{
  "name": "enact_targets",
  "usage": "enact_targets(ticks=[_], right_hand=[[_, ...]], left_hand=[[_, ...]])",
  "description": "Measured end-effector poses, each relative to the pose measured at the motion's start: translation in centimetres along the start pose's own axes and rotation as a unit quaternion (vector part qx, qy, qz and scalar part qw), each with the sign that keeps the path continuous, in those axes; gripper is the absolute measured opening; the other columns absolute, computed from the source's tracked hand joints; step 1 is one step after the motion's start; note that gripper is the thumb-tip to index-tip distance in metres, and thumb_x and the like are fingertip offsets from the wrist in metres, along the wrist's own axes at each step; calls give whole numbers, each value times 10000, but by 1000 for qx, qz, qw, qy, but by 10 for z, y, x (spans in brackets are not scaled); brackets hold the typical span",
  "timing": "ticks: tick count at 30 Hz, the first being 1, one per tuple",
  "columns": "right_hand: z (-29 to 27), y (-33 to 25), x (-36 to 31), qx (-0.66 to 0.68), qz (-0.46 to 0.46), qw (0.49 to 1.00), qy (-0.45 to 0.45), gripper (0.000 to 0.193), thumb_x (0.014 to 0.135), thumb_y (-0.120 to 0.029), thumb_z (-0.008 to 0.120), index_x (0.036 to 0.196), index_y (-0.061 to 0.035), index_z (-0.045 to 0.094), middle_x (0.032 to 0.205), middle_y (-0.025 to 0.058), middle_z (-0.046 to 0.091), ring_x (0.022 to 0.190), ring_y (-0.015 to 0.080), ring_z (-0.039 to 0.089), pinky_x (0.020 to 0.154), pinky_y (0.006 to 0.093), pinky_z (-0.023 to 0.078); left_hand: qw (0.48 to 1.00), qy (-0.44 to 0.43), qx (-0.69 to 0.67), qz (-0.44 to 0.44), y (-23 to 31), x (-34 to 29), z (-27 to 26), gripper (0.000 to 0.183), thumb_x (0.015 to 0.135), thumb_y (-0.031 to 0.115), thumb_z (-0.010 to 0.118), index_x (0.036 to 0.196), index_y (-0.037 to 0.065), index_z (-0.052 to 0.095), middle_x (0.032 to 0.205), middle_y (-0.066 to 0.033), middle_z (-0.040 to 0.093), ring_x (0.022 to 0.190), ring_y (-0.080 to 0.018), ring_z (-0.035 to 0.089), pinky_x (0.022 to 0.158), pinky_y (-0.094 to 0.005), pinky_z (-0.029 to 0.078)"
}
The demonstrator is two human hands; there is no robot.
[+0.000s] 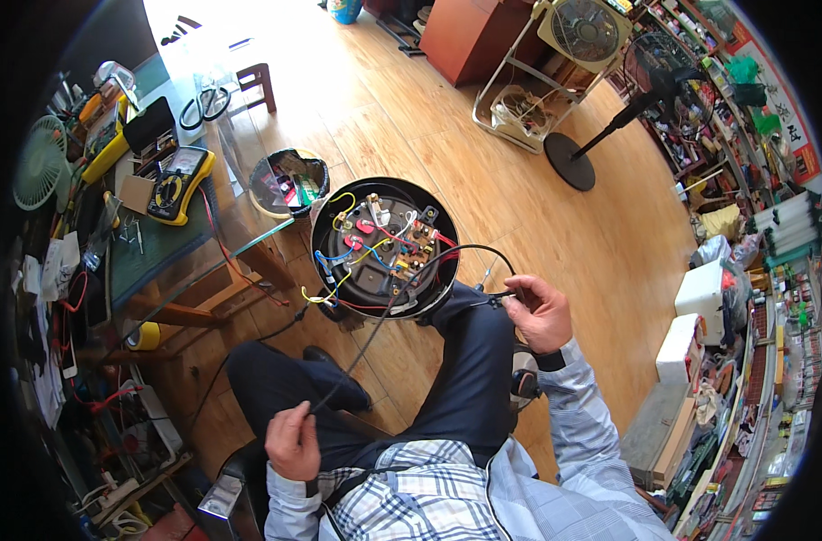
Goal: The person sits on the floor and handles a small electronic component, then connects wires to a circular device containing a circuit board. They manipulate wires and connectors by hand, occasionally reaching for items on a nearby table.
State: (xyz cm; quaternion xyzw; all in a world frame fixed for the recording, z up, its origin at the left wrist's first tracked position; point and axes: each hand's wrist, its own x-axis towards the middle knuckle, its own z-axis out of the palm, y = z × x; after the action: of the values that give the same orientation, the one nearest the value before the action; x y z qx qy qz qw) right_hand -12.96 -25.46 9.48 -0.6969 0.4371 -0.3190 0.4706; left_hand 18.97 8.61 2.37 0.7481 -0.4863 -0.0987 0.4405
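My right hand (539, 314) pinches a thin black cable (472, 247) near its end, above my right knee. The cable arcs back over an opened round appliance housing (393, 186) and runs down to my left hand (292, 442). That hand is closed round it over my lap. The housing stands in front of my knees. Inside lie a small circuit board (415, 256), red-capped terminals (353, 242) and loose yellow, blue, red and white wires. Several yellow and white wire ends hang over its left rim. What the cable's end looks like is partly hidden by my right fingers.
A glass-topped table at left carries a yellow multimeter (181, 185), black-handled scissors (204, 106) and a small fan (41, 162). Beside the housing stands a lined waste bin (280, 213). Packed shelves line the right, with a pedestal fan (569, 162) and a box fan (584, 32) farther off.
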Motion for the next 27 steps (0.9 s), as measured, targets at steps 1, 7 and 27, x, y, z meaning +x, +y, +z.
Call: enact_targets(ticks=[1, 7, 27], right_hand=[[4, -7, 8, -34, -29, 999, -12, 309, 945, 38, 771, 1252, 7, 753, 1031, 48, 739, 900, 122, 692, 825, 276, 560], [27, -32, 44, -106, -94, 988, -62, 293, 940, 67, 749, 1227, 9, 767, 1099, 74, 736, 1001, 147, 727, 925, 300, 593], [65, -4, 98, -60, -76, 994, -44, 297, 978, 28, 753, 1274, 5, 756, 1035, 21, 738, 940, 97, 704, 894, 273, 583]], left_hand=[[1000, 9, 20, -1, -12, -1, -5, 273, 944, -30, 763, 1215, -8, 777, 1039, -206, 759, 913, -400, 728, 822, -465, 573], [988, 37, 149, -29, -74, -15, -22, 193, 1037, 95, 706, 1184, -12, 770, 1092, -190, 745, 1017, -401, 691, 908, -491, 531], [981, 132, 140, -36, -53, 33, -10, 163, 1074, 77, 706, 1197, -10, 769, 972, -152, 722, 869, -361, 648, 853, -481, 516]])
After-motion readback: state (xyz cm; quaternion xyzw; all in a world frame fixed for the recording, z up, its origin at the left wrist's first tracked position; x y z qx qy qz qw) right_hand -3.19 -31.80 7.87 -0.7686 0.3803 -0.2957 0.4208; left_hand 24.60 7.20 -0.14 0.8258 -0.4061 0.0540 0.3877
